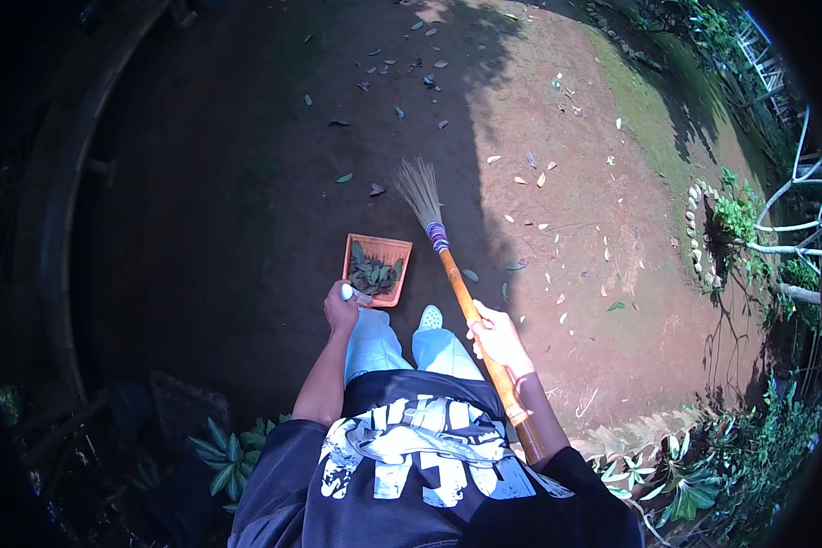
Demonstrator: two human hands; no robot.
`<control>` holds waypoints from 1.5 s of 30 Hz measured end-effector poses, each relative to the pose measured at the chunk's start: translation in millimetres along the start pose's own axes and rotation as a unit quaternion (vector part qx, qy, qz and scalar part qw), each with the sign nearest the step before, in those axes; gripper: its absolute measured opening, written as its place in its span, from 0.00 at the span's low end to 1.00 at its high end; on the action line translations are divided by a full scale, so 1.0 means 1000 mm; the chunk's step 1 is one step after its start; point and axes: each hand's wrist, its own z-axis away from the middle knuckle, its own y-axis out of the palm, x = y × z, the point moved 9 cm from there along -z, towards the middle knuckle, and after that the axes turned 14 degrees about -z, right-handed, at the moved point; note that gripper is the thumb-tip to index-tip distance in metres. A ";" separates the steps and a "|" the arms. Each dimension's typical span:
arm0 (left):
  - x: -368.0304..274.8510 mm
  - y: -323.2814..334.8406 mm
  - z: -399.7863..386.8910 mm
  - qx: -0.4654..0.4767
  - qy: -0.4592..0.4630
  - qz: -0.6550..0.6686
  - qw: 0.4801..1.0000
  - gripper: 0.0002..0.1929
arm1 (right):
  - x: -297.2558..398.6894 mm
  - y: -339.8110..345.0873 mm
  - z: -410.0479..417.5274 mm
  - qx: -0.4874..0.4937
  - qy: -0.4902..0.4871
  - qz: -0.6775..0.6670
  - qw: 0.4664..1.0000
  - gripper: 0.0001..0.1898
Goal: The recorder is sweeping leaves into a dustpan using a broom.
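Note:
My left hand (341, 308) is closed on the pale handle of an orange dustpan (405, 270), in front of my left leg. Dry and green leaves (373, 276) lie heaped inside the pan. In my right hand (499, 337) is the bamboo handle of a stick broom (460, 288), slanting from beside my right forearm up to the left. Purple and white binding holds its bristles (421, 192), which fan out ahead of the dustpan and to its right. Whether the bristle tips touch the ground cannot be told.
Loose leaves (541, 179) are scattered over the bare earth (575, 274), part shaded, part sunlit. A stone-edged plant bed (692, 233) and pale branches (788, 250) stand at the right. Leafy plants (688, 490) grow at lower right and lower left. A long curved edge (75, 178) runs along the left.

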 end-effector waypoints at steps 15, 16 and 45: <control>-0.012 -0.004 -0.137 0.116 0.046 -0.077 0.989 0.17 | 0.067 0.148 -0.169 -0.078 -0.118 0.304 0.942 0.28; -0.003 -0.004 -0.141 0.115 0.033 -0.077 0.990 0.17 | 0.063 0.156 -0.172 -0.067 -0.075 0.274 0.956 0.28; 0.022 0.009 -0.157 0.157 0.035 -0.049 0.986 0.18 | 0.036 0.147 -0.030 0.014 0.156 0.031 0.987 0.28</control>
